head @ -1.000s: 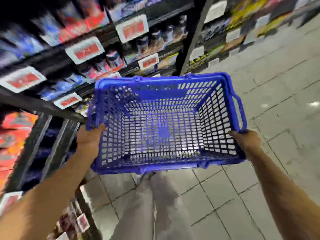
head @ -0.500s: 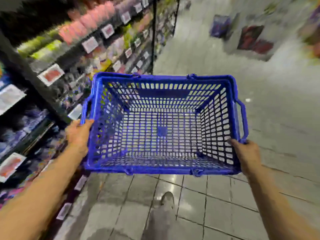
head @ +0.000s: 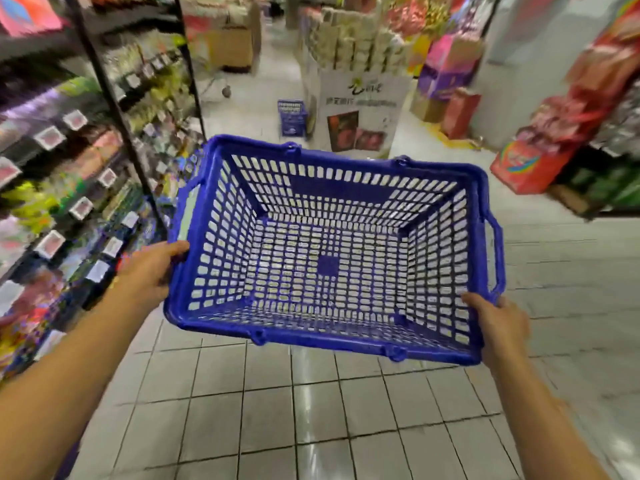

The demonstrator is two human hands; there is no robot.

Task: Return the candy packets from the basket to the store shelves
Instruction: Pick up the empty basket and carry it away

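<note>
Blue basket [head: 329, 258] (no packets inside) is gripped at both ends, left hand [head: 149, 271] and right hand [head: 498, 323] keeping it level, likely for carrying.

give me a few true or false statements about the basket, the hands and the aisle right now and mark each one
1. The blue basket holds several candy packets. False: no packets are visible inside; the floor shows through its mesh bottom.
2. Both hands grip the basket by its sides. True: the left hand holds the left rim and the right hand the near right corner.
3. The stocked shelves stand on the person's left. True.
4. The basket rests on the tiled floor. False: it is held up in the air above the tiles.
5. Another blue basket sits on the floor further down the aisle, beside a white display stand. True.
</note>
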